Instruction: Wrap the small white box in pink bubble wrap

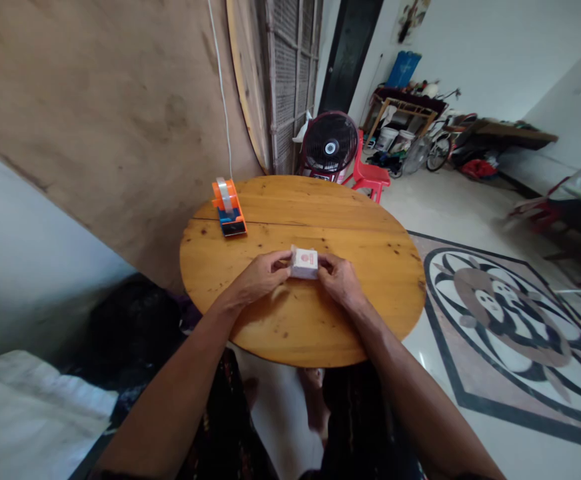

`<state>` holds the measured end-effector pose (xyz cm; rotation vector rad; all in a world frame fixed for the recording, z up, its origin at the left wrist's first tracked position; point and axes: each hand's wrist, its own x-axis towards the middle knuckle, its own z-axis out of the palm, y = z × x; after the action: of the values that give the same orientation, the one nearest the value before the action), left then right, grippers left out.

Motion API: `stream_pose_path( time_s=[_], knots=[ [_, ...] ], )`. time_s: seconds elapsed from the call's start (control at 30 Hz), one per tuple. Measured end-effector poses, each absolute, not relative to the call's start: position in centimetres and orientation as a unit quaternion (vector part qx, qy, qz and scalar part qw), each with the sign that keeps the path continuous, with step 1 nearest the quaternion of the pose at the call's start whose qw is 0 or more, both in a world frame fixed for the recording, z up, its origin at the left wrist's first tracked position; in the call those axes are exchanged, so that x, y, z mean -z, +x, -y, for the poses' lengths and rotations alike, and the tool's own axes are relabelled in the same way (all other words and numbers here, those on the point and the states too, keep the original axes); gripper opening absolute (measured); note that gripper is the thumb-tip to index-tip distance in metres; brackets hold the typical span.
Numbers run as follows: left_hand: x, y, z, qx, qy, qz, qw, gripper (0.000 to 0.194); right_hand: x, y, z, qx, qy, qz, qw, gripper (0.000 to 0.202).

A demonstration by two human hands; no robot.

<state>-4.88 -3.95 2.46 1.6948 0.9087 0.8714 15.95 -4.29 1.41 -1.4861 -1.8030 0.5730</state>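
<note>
A small white packet (pixel 304 262) with red print on its top is held between two bare hands, over the middle of a round wooden desk (pixel 290 327). The left hand (pixel 269 272) pinches its left end, thumb on the near side and fingers on the far side; the right hand (pixel 339 276) grasps the right end with bent fingers. Whether the packet's underside touches the wood or is slightly raised, I cannot tell.

Toward the far left edge of the desk stands an orange tape dispenser (pixel 235 209) with a roll of clear tape on it, blue and black at its near end — well apart from both hands. The desk top is yellow-brown, marked with dark knots and a thin dark seam across its far part.

Beyond the far edge are a dark red fan (pixel 329 143) and a red plastic chair (pixel 373 175). To the right, a round black-and-white design (pixel 505 313) is set in the floor; at the near left lies a pale sack (pixel 35 413).
</note>
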Motion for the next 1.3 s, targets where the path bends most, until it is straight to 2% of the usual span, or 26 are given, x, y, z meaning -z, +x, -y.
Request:
stream_pose_path(
  time_s=[0.2, 0.4, 0.57, 0.77, 1.3],
  knots=[
    [-2.1, -4.4, 3.6, -0.367, 0.700, -0.388, 0.474, 0.044, -1.5, 15.9, 4.1, -0.210, -0.601, 0.701, 0.322, 0.038],
    [-2.5, -4.4, 3.9, -0.380, 0.691, -0.420, 0.450, 0.041, -1.4, 16.2, 4.0, -0.204, -0.613, 0.689, 0.329, 0.033],
    [-1.8, -4.6, 3.5, -0.372, 0.704, -0.480, 0.368, 0.036, -1.4, 16.4, 4.0, -0.172, -0.624, 0.678, 0.349, 0.037],
    [-1.3, -4.4, 3.4, -0.373, 0.736, -0.422, 0.376, 0.040, -1.9, 15.9, 4.3, -0.197, -0.611, 0.704, 0.302, 0.038],
    [-2.4, -4.2, 4.2, -0.368, 0.741, -0.441, 0.347, 0.051, -1.5, 15.8, 4.4, -0.214, -0.586, 0.697, 0.355, 0.041]
  ],
)
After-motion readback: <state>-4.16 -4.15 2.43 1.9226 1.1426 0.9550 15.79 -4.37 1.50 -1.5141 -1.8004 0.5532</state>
